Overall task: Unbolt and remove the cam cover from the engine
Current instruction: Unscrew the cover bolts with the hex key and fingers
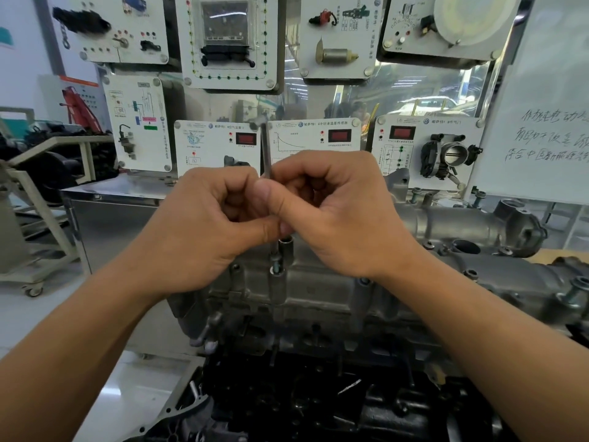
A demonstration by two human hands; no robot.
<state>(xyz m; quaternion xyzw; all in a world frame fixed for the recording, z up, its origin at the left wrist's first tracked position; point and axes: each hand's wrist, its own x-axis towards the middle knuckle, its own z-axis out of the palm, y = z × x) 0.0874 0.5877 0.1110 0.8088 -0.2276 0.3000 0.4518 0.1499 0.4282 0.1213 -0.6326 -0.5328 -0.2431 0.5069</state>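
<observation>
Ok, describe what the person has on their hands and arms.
Nothing is worn. The left hand and right hand are bare, without gloves, and no rings show on the fingers. The left forearm and right forearm are bare to the frame's edge: no sleeves, watch or bands in view.

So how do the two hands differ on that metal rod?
The left hand sits lower, thumb lying sideways just above the socket; the right hand sits higher, thumb against the rod. The left fingers curl toward the camera; the right fingers wrap the rod's far side. Both grip one upright rod over the cam cover.
</observation>
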